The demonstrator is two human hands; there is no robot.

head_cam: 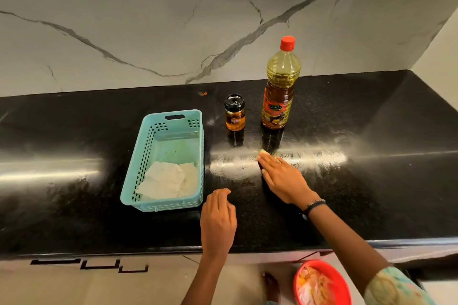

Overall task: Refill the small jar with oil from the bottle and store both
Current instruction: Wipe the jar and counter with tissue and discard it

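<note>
A small oil jar (235, 114) with a black cap stands upright on the black counter (347, 193), with amber oil in its lower part. To its right stands the tall oil bottle (280, 89), red cap on, roughly two-thirds full. My right hand (282, 178) lies flat on the counter in front of the bottle, pressing down a small pad (264, 153) whose yellowish edge shows at the fingertips. My left hand (218, 220) rests near the front edge with fingers curled and nothing in it. Neither hand touches the jar or the bottle.
A light blue plastic basket (138, 181) sits left of the jar with crumpled white paper (163, 181) inside. Smeared streaks shine on the counter around my right hand. A marble wall rises behind. A red bowl (339, 282) sits low at the bottom right, below the counter edge.
</note>
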